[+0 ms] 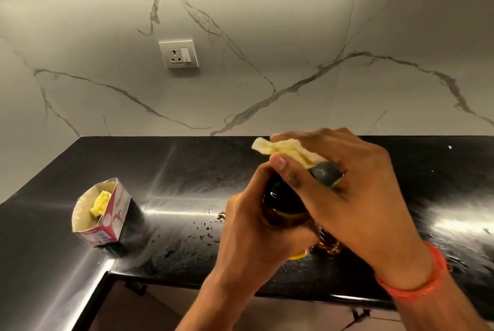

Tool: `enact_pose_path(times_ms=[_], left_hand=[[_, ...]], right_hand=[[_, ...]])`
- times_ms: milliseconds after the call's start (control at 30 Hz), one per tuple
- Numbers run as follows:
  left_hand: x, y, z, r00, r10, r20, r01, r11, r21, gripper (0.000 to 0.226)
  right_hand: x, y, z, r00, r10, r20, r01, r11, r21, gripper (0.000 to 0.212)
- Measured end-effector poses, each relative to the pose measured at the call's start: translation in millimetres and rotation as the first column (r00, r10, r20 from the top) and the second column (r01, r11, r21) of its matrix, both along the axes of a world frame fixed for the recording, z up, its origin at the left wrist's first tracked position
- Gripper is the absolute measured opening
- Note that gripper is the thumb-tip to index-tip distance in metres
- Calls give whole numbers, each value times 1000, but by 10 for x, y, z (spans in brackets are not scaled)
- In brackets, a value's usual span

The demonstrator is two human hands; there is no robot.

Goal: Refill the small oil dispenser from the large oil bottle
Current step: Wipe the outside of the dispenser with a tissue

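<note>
A small dark oil dispenser with a grey cap stands on the black counter, amber oil showing at its base. My left hand grips its body from the left. My right hand is curled over the top and holds a crumpled yellowish tissue against the cap. Most of the dispenser is hidden behind both hands. No large oil bottle is in view.
An open cut carton with a yellow crumpled wad inside sits at the counter's left. Oil or water droplets spot the counter beside the dispenser. A wall socket is on the marble backsplash. The counter's front edge runs just below my wrists.
</note>
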State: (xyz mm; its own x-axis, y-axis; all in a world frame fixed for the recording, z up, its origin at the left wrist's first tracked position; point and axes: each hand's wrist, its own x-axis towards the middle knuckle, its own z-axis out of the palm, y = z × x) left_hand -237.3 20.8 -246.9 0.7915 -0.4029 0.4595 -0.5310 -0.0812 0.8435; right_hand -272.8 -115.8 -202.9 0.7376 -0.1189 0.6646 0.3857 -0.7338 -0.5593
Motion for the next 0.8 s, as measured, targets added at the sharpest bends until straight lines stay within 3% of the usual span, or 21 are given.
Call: enact_pose_path(times_ms=[167, 333, 467, 533, 667, 800], left_hand=[[55, 33, -34, 999, 19, -30, -20, 999, -41, 69], [79, 69, -1, 996, -18, -85, 10, 995, -98, 53], [84, 58, -35, 996, 4, -85, -10, 998, -62, 63], [76, 47, -40, 992, -32, -125, 20, 995, -99, 59], [101, 64, -29, 993, -34, -115, 18, 990, -142, 52], [73, 56, 0, 990, -57, -132, 37, 988, -151, 57]], right_hand=[[-81, -23, -97, 994, 64, 84, -76, 985, 154, 26], [-177, -25, -192, 994, 84, 76, -93, 987, 129, 22], [-139, -74, -189, 994, 23, 107, -46, 976, 211, 22], [-139, -17, -212, 989, 24, 148, -52, 981, 185, 19], [-203, 164, -336, 967, 51, 250, -46, 999, -23, 18], [-128, 49, -428, 965, -36, 259, 3, 992, 127, 22]])
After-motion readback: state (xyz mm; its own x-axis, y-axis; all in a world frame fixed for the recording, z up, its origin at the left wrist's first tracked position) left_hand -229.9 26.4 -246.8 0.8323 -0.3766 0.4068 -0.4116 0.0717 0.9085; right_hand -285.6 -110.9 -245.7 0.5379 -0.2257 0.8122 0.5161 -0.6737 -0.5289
